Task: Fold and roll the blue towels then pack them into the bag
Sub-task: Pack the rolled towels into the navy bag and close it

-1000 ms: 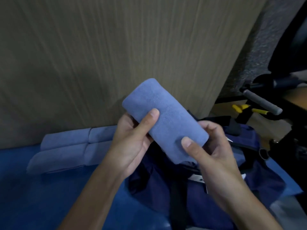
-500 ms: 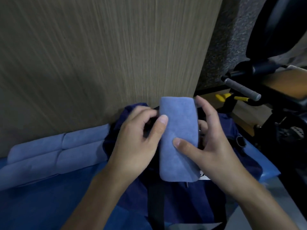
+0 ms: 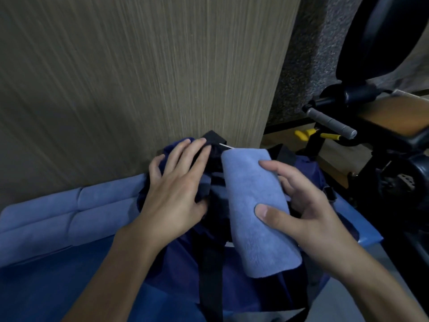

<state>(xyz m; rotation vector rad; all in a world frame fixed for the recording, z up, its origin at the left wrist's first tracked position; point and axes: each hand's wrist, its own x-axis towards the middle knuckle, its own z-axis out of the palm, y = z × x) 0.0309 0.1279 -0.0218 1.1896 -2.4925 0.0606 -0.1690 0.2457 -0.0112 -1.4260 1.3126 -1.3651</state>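
**One light-blue roll held over the open navy bag**

One rolled towel [image 3: 257, 205] is in the air just above the mouth of the single navy bag [image 3: 185, 263], right of centre. Its long axis runs near to far with a slight lean. The far end points at the wood-grain panel [image 3: 139, 77], and the near end points back toward the person and a little to the right.

The right hand [image 3: 308, 217] grasps it. The thumb lies across the top of the roll and the fingers curl round its right side.

The left hand [image 3: 176, 194] rests on the bag's fabric at the left rim of the opening. Its fingers are spread and nearly straight, and the thumb is at the dark edge of the opening. A black strap [image 3: 210, 275] runs down the bag's near side.

To the left, four other rolls [image 3: 76, 212] of the same light blue lie in two rows of two, the far row against the foot of the panel. They rest on a blue table cover [image 3: 58, 287].

Far right, beyond the table, are a grey-gripped bar [image 3: 332, 123] and two yellow handles [image 3: 301, 135].
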